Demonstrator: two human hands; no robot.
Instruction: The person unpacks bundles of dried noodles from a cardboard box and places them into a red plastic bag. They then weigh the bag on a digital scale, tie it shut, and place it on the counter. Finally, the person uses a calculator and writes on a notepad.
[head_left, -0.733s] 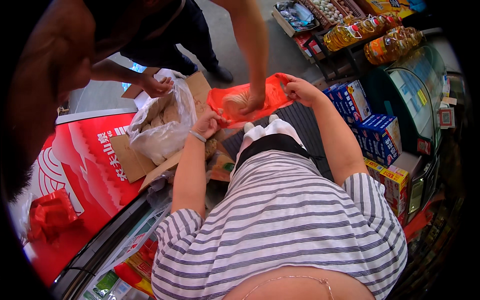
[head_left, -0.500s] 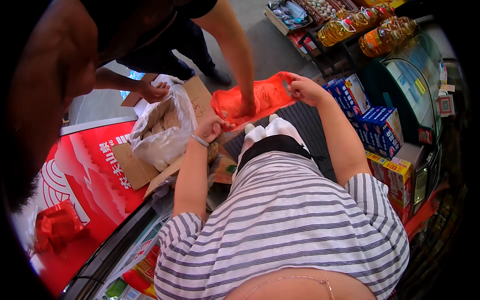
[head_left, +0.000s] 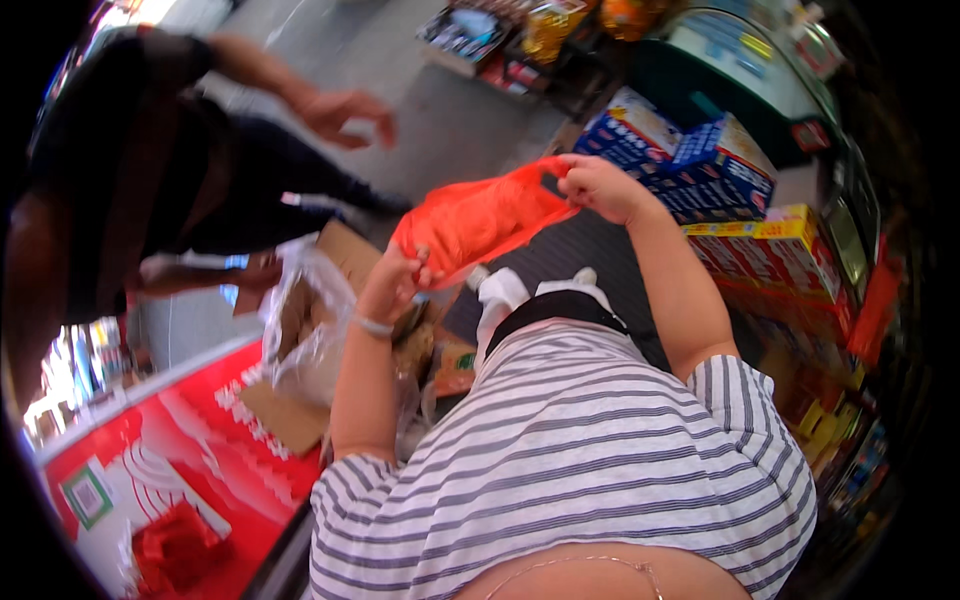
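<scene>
A thin orange-red plastic bag (head_left: 478,225) is stretched between my hands in front of me. My left hand (head_left: 393,283) is closed on its near left edge, and a light band circles that wrist. My right hand (head_left: 598,188) grips the upper right handle of the bag. Lumpy shapes press against the film, but what lies inside cannot be made out. Below and left of my left hand stands an open cardboard box (head_left: 285,415) lined with a clear plastic bag (head_left: 312,372); brownish contents show blurrily through the liner.
At the left stands a person in dark clothes (head_left: 170,150), one hand (head_left: 352,115) raised beyond the bag. A red printed counter (head_left: 190,425) carries a crumpled red bag (head_left: 178,548). Blue cartons (head_left: 715,175) and red-yellow boxes (head_left: 765,255) are stacked to the right.
The other person's hand has come out of the red bag and drawn back to the left. My hands still hold the bag, and the whole view has turned and shifted.
</scene>
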